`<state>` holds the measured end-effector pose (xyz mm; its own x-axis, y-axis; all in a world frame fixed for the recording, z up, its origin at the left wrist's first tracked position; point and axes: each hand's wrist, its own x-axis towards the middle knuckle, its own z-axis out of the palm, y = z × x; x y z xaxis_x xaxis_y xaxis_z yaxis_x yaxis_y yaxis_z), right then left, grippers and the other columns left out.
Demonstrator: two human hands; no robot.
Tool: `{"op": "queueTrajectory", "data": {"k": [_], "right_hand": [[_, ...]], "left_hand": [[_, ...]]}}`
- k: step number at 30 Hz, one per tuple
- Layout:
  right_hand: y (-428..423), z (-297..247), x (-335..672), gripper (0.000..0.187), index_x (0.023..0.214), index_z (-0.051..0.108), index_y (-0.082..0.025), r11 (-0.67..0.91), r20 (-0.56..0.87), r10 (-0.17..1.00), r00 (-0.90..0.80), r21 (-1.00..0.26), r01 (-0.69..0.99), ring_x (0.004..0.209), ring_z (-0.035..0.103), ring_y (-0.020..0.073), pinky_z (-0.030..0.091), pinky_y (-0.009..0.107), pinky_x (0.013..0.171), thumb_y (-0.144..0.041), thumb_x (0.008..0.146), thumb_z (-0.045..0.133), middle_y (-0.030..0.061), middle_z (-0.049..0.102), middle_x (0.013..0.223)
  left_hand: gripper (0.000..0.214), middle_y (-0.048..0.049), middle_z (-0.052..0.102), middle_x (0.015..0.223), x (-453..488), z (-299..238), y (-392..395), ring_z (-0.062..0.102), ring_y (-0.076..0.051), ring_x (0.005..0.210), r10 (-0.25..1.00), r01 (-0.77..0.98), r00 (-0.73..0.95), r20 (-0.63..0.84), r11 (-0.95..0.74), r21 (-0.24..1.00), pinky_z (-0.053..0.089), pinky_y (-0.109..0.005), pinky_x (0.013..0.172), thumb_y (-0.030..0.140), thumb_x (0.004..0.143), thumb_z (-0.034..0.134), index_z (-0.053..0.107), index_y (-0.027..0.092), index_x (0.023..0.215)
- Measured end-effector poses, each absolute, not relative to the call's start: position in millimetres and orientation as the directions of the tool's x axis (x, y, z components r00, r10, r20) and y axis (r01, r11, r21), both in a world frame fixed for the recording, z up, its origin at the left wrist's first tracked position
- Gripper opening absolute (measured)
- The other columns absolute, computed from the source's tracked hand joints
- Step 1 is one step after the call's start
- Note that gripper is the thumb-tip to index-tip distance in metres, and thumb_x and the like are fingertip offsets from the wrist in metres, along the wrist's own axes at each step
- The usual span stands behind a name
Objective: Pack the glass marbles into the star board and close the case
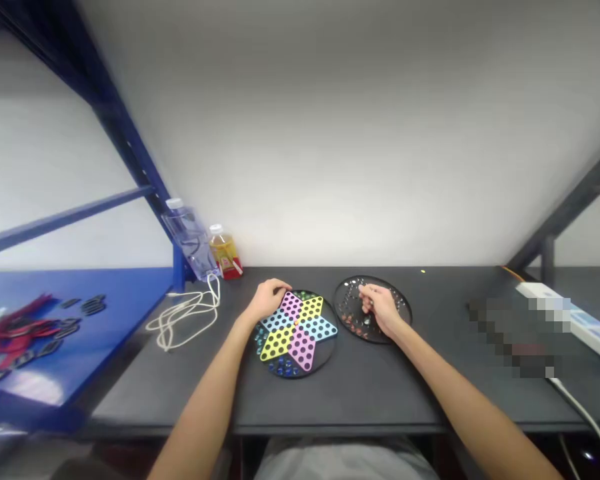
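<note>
A Chinese checkers board [297, 324] with a pink, yellow and light-blue star lies on the black table. Glass marbles [283, 367] sit in the round rim around the star, blue ones at the front and left. My left hand [269, 299] grips the board's back left edge, fingers curled by a pink point. To the right lies a round black tray [353, 331] holding several clear and reddish marbles [353, 320]. Over it is my right hand [380, 307], its thumb and fingers pinched together; whatever is between them is too small to make out.
A white cable [190, 310] lies coiled left of the board. Behind it stand a clear bottle [193, 243] and a yellow-red bottle [225, 253]. A white power strip [570, 320] lies at the right. A blue shelf [130, 287] with red-and-black items adjoins the left side.
</note>
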<state>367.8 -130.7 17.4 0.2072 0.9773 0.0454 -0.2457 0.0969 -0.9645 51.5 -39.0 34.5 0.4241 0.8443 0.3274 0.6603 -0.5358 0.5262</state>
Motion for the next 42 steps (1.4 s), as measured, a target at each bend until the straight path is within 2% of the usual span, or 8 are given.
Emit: {"op": "queueTrajectory", "data": {"k": [4,9,16,26,36,42], "right_hand": [[-132.2,15.2,360.3,0.036,0.059,0.061,-0.017,0.116,0.101,0.979,0.179,-0.991,-0.073,0.047,0.042,0.0102,0.045,0.025,0.049,-0.048,0.074,0.071,-0.0023,0.047,0.052],[-134.7,16.3,360.3,0.036,0.06,0.063,-0.017,0.113,0.098,0.982,0.159,-0.99,-0.089,0.052,0.048,0.0112,0.05,0.028,0.057,-0.049,0.074,0.07,-0.0001,0.055,0.059],[-138.5,20.8,361.0,0.033,0.071,0.069,-0.016,0.121,0.116,0.992,0.057,-0.989,-0.086,0.064,0.059,0.0155,0.048,0.028,0.064,-0.048,0.077,0.067,0.0043,0.065,0.069],[-141.7,25.0,363.5,0.033,0.081,0.071,-0.016,0.193,0.197,0.977,-0.078,-0.98,-0.053,0.069,0.061,0.0175,0.048,0.03,0.071,-0.047,0.084,0.061,0.0059,0.067,0.073],[-147.1,33.0,367.5,0.04,0.105,0.072,-0.015,0.221,0.21,0.966,-0.153,-0.973,0.059,0.084,0.068,0.0223,0.051,0.04,0.086,-0.049,0.087,0.059,0.0117,0.072,0.095],[-146.6,31.6,370.7,0.043,0.109,0.071,-0.016,0.24,0.217,0.957,-0.191,-0.964,0.11,0.09,0.069,0.0256,0.05,0.045,0.091,-0.051,0.087,0.058,0.0128,0.073,0.101]], "left_hand": [[0.029,-0.0034,0.072,0.101,51.1,34.3,-40.0,0.064,-0.02,0.099,0.837,0.657,0.432,0.336,-0.547,0.518,0.048,-0.034,0.097,0.024,0.086,0.047,0.075,0.022,0.094],[0.029,-0.0035,0.073,0.101,51.6,34.9,-40.6,0.064,-0.02,0.1,0.845,0.665,0.42,0.331,-0.535,0.521,0.047,-0.033,0.098,0.023,0.086,0.048,0.075,0.022,0.095],[0.029,-0.0033,0.073,0.101,52.1,35.9,-41.2,0.064,-0.02,0.1,0.842,0.663,0.42,0.338,-0.539,0.52,0.048,-0.034,0.097,0.024,0.085,0.048,0.075,0.023,0.095],[0.028,-0.0033,0.073,0.099,51.0,34.4,-39.8,0.065,-0.02,0.098,0.831,0.65,0.429,0.355,-0.557,0.518,0.048,-0.034,0.096,0.024,0.086,0.049,0.076,0.023,0.094],[0.029,-0.0036,0.072,0.101,50.1,32.8,-38.2,0.064,-0.02,0.099,0.824,0.648,0.44,0.357,-0.566,0.509,0.048,-0.033,0.096,0.023,0.087,0.048,0.075,0.021,0.095],[0.029,-0.0033,0.072,0.101,50.0,33.8,-39.3,0.064,-0.02,0.099,0.825,0.65,0.442,0.351,-0.564,0.509,0.048,-0.033,0.096,0.022,0.086,0.047,0.075,0.022,0.095]]}}
